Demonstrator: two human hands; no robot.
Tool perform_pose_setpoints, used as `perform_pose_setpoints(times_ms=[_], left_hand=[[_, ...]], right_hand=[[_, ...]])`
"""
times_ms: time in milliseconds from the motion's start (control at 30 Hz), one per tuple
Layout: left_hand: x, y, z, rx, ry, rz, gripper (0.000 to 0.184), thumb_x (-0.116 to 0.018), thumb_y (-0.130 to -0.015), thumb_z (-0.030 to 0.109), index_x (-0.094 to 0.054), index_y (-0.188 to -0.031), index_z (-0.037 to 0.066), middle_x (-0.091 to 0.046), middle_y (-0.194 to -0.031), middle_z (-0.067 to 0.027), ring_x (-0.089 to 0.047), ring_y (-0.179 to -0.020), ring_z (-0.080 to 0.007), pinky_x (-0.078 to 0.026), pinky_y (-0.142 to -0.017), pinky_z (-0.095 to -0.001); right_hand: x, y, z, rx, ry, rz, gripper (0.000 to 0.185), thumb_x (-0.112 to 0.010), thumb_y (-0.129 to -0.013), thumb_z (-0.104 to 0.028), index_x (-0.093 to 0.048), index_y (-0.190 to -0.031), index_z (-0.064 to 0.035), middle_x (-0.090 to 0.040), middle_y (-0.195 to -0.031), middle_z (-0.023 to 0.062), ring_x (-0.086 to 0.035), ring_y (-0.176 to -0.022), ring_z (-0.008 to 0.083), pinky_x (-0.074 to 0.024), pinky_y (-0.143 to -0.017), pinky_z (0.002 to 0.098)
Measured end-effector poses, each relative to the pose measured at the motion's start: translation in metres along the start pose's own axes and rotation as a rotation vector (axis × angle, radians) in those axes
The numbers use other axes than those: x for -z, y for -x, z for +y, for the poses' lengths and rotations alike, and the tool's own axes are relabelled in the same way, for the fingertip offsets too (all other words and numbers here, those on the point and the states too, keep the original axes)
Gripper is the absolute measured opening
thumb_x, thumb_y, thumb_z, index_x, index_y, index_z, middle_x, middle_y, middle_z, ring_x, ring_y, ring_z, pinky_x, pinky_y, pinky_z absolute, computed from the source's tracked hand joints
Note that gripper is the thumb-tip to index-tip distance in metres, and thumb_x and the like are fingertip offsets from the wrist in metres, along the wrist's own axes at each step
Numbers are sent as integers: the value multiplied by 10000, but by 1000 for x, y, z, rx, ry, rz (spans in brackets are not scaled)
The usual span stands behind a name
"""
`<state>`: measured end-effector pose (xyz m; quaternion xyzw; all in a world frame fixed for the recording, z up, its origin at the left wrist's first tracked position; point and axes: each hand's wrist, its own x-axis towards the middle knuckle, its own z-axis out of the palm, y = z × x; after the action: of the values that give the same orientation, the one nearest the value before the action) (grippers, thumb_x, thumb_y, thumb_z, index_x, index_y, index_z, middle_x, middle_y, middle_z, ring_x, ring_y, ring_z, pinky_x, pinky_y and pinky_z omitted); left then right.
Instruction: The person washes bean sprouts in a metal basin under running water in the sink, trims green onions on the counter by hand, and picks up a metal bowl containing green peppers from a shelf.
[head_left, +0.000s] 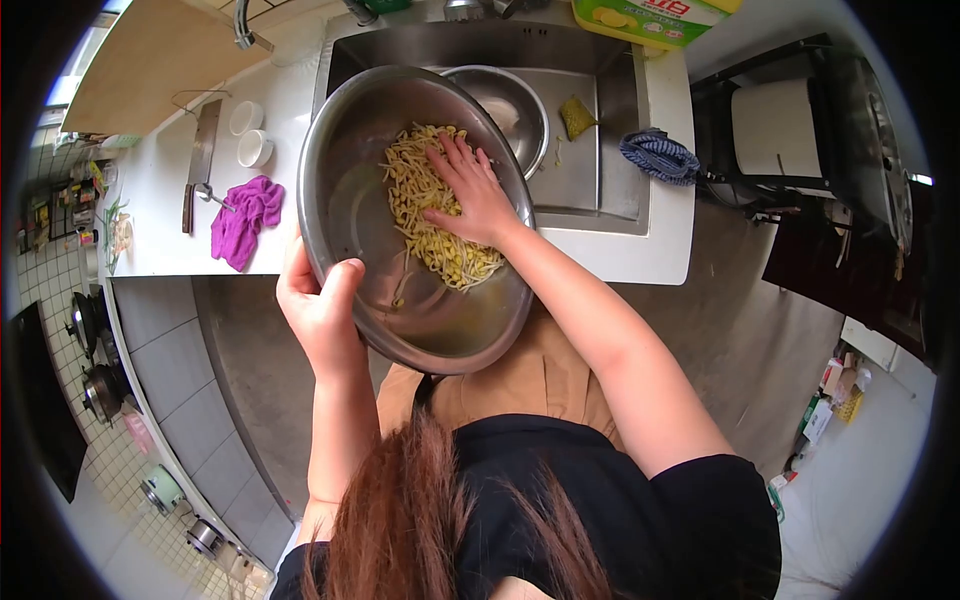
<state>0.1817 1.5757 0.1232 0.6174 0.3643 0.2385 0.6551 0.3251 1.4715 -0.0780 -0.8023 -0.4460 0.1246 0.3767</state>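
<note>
My left hand (325, 305) grips the near left rim of a large metal basin (350, 190), its thumb over the edge and the other fingers partly hidden behind. The basin is tilted toward me and overlaps the front of the sink. Inside it, a heap of yellow bean sprouts (415, 195) lies on the right side, with a few strays lower down. Flat on the sprouts rests my right hand (470, 195), fingers spread and not closed around anything.
A second metal bowl (520, 110) and a yellow-green sponge (577, 117) sit in the sink (618, 150). On the left counter are a cleaver (203, 145), white cups (254, 150) and a purple cloth (245, 220). A striped cloth (658, 157) and detergent jug (650, 18) are right.
</note>
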Motion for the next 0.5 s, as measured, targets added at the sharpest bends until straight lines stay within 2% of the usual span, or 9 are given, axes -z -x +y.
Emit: perform_pose_setpoints(times_ms=[67, 167, 367, 500], left_hand=[[-3, 1, 2, 3, -1, 3, 344, -545, -704, -6, -606, -1033, -87, -589, -1075, -50, -519, -881, -102, -410, -797, -229], [-12, 2, 8, -6, 2, -1, 334, -545, -701, -9, -608, -1018, -93, -594, -1070, -55, -523, -873, -101, -412, -791, -230], [-21, 2, 13, -29, -38, -18, 289, -538, -694, -11, -603, -958, -111, -561, -1217, -80, -513, -868, -87, -409, -793, -225], [-20, 2, 13, -13, -54, -21, 248, -538, -685, -17, -589, -904, -121, -492, -1352, -149, -515, -1019, -113, -397, -791, -221]], right_hand=[[0, 1, -1, -9, -2, 6, 862, -604, -792, -517, -242, -1490, -163, -154, -1555, 154, -133, -1432, 359, -77, -1157, 493], [-2, 1, -1, -22, -2, 21, 860, -600, -794, -533, -247, -1489, -171, -155, -1555, 152, -134, -1431, 358, -75, -1158, 491], [-3, 2, -2, -38, -11, 52, 844, -595, -799, -543, -260, -1485, -183, -162, -1553, 152, -134, -1431, 360, -73, -1158, 489], [-5, 0, -2, -35, -25, 56, 829, -596, -808, -525, -261, -1486, -187, -159, -1553, 159, -135, -1430, 365, -83, -1155, 493]])
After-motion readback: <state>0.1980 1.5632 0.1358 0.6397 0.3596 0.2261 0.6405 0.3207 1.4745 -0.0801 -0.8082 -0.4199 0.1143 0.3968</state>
